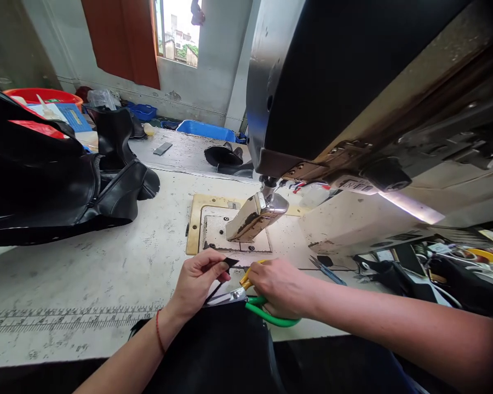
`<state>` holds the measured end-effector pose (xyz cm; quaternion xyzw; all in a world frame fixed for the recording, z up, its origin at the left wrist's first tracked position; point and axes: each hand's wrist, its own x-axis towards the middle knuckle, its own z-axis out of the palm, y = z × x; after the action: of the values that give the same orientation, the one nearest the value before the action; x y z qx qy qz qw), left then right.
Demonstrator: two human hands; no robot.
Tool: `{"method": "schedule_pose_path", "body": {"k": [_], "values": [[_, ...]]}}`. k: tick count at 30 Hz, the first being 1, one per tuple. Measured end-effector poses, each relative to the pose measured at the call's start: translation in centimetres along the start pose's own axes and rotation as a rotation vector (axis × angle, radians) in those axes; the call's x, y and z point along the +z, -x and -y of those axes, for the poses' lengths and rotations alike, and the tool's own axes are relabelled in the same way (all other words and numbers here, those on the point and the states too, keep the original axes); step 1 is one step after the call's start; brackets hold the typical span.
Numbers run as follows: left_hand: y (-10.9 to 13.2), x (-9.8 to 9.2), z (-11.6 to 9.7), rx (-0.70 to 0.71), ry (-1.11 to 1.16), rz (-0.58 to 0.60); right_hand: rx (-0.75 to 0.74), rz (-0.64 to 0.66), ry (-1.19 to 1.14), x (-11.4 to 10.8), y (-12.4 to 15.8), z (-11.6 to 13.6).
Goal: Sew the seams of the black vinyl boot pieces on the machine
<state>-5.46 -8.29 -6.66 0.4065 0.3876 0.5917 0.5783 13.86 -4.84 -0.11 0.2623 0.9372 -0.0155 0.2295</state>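
My left hand (199,282) pinches a small black strip (230,263) between thumb and fingers, just in front of the sewing machine post (250,216). My right hand (277,287) is closed around a pair of scissors (238,295) with one yellow and one green handle. The scissor blades point left, parted, and reach under my left hand beside a thin dark part of the strip. Whether the blades touch it is hard to make out. Below them, a larger black piece (222,339) hangs over the table's near edge and my lap.
Black leather boot uppers (107,191) lie on the left of the table. The machine head (312,98) overhangs the right. Blue-handled snips (327,270) rest right of my hand. A ruler scale (66,320) runs along the near left. A blue bin (205,131) stands at the back.
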Motion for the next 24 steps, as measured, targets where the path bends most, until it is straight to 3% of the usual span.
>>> {"method": "schedule_pose_path", "body": {"k": [6, 12, 24], "values": [[-0.2, -0.6, -0.1, 0.050, 0.160, -0.227, -0.119, -0.013, 0.105, -1.9, -2.5, 0.5], [-0.5, -0.5, -0.9, 0.107, 0.259, -0.382, -0.131, 0.030, 0.038, -2.3, -2.7, 0.0], [-0.5, -0.8, -1.0, 0.113, 0.291, -0.407, -0.095, 0.109, -0.075, -2.1, -2.3, -1.0]]}}
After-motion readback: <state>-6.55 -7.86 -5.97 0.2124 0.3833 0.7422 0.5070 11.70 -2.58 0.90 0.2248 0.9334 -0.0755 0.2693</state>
